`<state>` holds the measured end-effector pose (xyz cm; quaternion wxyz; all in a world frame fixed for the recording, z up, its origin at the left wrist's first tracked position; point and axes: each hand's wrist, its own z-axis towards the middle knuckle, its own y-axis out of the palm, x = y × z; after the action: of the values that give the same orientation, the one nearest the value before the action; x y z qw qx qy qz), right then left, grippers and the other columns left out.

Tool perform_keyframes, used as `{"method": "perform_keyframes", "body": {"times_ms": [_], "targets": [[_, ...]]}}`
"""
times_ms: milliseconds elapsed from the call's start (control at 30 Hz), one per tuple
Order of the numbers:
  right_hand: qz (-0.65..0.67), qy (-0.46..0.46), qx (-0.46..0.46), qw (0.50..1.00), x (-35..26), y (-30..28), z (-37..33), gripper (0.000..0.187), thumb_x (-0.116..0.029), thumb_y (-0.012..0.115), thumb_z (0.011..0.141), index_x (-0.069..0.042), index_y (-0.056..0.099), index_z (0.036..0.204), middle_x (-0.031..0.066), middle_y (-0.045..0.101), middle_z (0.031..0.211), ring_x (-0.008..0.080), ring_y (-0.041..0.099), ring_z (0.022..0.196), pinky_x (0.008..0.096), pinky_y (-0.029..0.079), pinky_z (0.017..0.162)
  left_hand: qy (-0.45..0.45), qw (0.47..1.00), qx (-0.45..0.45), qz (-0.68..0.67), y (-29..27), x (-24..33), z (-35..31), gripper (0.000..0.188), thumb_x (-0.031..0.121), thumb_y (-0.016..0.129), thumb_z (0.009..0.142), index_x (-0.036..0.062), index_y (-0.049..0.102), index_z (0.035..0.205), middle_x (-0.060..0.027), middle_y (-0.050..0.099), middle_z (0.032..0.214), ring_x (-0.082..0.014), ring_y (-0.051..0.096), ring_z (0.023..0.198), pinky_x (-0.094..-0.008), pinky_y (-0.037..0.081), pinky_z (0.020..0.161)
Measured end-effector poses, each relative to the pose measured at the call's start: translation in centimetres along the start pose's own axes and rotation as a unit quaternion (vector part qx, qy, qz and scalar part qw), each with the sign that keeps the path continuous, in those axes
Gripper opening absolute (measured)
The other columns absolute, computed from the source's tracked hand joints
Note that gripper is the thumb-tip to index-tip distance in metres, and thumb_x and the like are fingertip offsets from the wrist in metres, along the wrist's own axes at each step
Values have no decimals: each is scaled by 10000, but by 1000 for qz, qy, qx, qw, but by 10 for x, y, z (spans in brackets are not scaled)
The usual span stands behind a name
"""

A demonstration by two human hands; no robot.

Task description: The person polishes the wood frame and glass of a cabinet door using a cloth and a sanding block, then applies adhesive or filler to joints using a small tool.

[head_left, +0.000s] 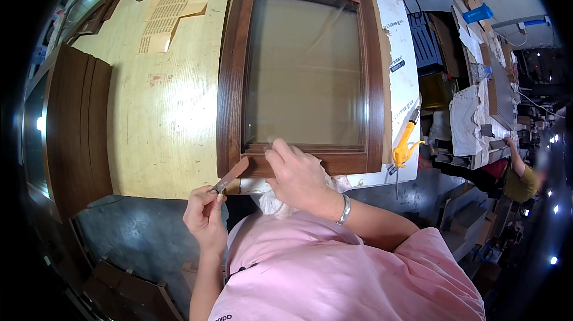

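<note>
Pale yellow workbench (164,118) carries a dark wooden frame (231,94), lying flat toward its right, with a glass pane (307,70) set inside. So close to glass, a light, low-angled touch would probably spare both surfaces. Over the frame's near rail, the right hand (298,178) curls its fingers; whether they hold anything I cannot tell. At near left, the left hand (204,212) is pinched closed on a thin blade (237,169), its tip over the frame's near-left corner.
</note>
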<state>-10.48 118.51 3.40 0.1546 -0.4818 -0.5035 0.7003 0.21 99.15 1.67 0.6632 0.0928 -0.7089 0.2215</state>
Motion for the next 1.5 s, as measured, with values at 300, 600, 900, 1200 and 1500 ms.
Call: {"method": "perform_keyframes", "body": {"times_ms": [300,600,900,1200,1500], "targets": [[0,-4,1,1000,1,-1,1,410,-90,786,642,0,586,989,117,522,994,283,630,859,385,545,652,37,998,15,56,2,-4,3,112,-125,631,886,-32,569,874,-114,622,920,-126,598,770,-229,491,690],[-20,-17,-21,999,2,-2,1,394,-126,780,684,19,585,995,160,547,1140,266,650,861,344,574,659,1,999,21,38,3,2,3,93,-74,652,908,-35,574,874,-109,626,905,-116,594,729,-238,489,669],[7,-5,6,1000,1,0,1,421,-88,788,630,-6,588,991,115,518,991,279,629,850,383,536,646,-82,992,59,-70,-1,12,6,106,65,621,978,11,554,916,-87,637,829,-120,599,675,-268,528,648],[3,0,0,1000,0,-2,1,423,-97,796,636,-10,595,998,112,523,1010,278,633,852,384,541,652,-196,957,75,-200,-6,5,4,124,109,577,1014,29,514,944,-77,630,739,-110,575,580,-263,527,565],[-1,0,2,1000,-1,-2,1,425,-94,791,643,-6,600,1012,115,530,1028,279,636,862,388,542,661,-158,981,32,-105,0,11,3,130,95,599,1002,20,522,927,-77,632,723,-108,572,559,-237,500,547]]}}
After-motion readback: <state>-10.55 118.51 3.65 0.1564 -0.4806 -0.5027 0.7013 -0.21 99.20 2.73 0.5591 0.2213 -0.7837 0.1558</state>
